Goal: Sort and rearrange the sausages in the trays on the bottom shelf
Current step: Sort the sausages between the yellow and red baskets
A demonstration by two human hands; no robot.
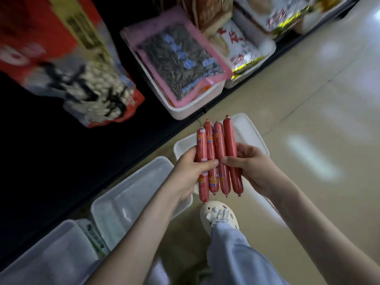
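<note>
Sausages (219, 140), four red plastic-cased sticks, lay side by side, gripped from the left by the left hand (191, 173) and from the right by the right hand (254, 167), above a white plastic tray (251, 130) on the beige tiled floor (308, 99).

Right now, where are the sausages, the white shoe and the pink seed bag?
sausages (218, 140), head view, upper part of one red casing
white shoe (219, 215), head view, top of the toe
pink seed bag (181, 60), head view, middle of its seed window
</note>
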